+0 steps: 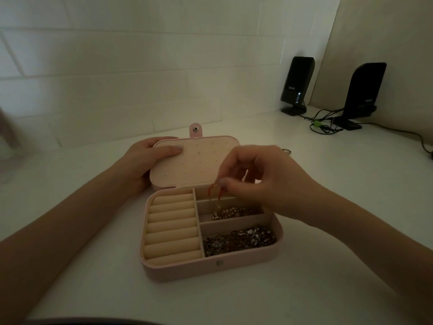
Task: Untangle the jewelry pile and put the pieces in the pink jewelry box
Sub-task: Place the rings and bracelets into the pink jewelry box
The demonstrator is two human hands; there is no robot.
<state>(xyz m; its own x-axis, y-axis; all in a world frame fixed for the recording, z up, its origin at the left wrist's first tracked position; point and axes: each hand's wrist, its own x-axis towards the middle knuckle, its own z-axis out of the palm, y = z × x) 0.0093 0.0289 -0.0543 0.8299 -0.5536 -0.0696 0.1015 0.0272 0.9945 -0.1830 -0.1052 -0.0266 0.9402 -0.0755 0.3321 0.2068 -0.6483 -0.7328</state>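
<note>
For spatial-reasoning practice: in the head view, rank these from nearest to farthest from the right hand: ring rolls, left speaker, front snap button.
From the right hand:
1. Ring rolls, box's left section.
2. Front snap button, box's near wall; close to the rolls.
3. Left speaker, far back right.

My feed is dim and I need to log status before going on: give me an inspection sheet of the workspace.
Surface: white table, bare around the box.
Job's things: pink jewelry box open, lid laid back; ring rolls bare; beaded piece in the middle compartment; tangled jewelry in the near compartment; red-corded piece hanging over the compartments.
Clutter: small metal ring on the table behind the right hand.
Hands: left hand holds the lid's left edge; right hand pinches the red-corded piece.
Cables: black cables bunched by the speakers, one trailing right.
Surroundings: white tiled wall; two black speakers at back right.
</note>
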